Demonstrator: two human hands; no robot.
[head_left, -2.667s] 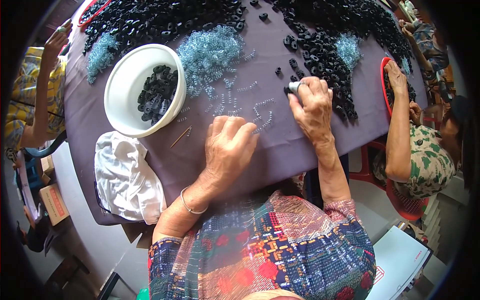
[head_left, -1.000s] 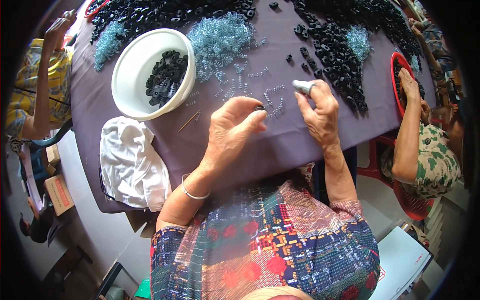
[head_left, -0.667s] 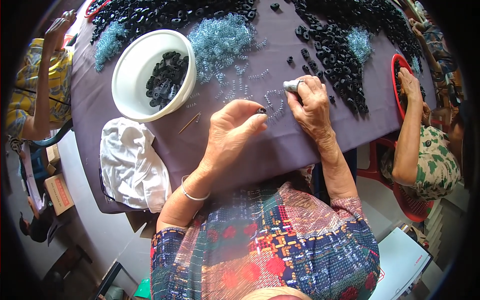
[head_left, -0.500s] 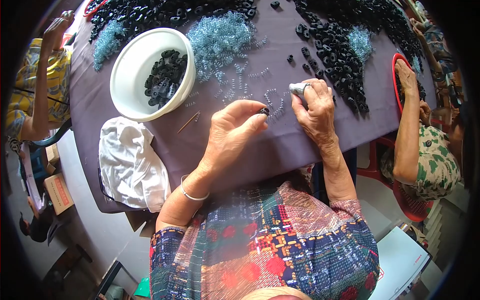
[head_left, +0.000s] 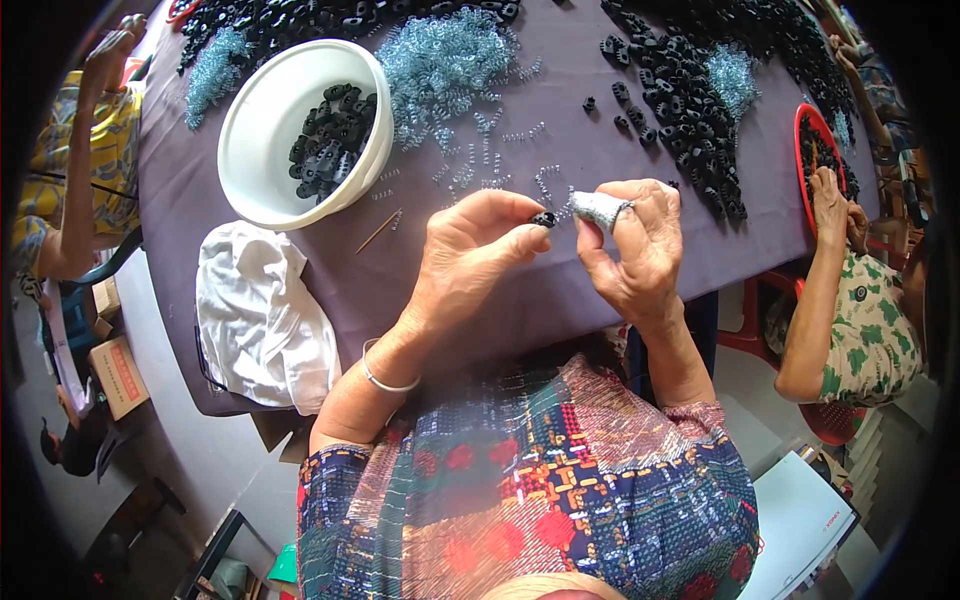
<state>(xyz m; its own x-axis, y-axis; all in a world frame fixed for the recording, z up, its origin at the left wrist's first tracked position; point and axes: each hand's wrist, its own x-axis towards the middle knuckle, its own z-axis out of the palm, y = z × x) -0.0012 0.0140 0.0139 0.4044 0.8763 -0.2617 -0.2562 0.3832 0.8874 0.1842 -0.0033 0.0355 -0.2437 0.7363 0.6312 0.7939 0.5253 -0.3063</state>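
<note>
Between the thumb and forefinger of my left hand (head_left: 475, 245) is a small black plastic part (head_left: 543, 218), pinched above the near side of the table. Close beside it on the right is my right hand (head_left: 635, 255), its thumb and forefinger drawn together. A whitish-grey wrap (head_left: 600, 209) covers that forefinger. Whether a spring sits at its tip is too small to make out. Just beyond the fingertips, loose metal springs (head_left: 545, 182) lie on the cloth. Farther off rises a big heap of springs (head_left: 445, 70).
A white bowl (head_left: 235, 150) holding black parts tilts at the left, near a thin wooden stick (head_left: 377, 232) and white cloth (head_left: 265, 310). Black parts (head_left: 690, 130) pile up at the far right. Another person's hands (head_left: 830, 205) work at a red tray (head_left: 803, 150).
My right hand has drawn back from the loose springs toward me, its fingertips now nearer the black part. My left hand has shifted slightly right, still pinching the part.
</note>
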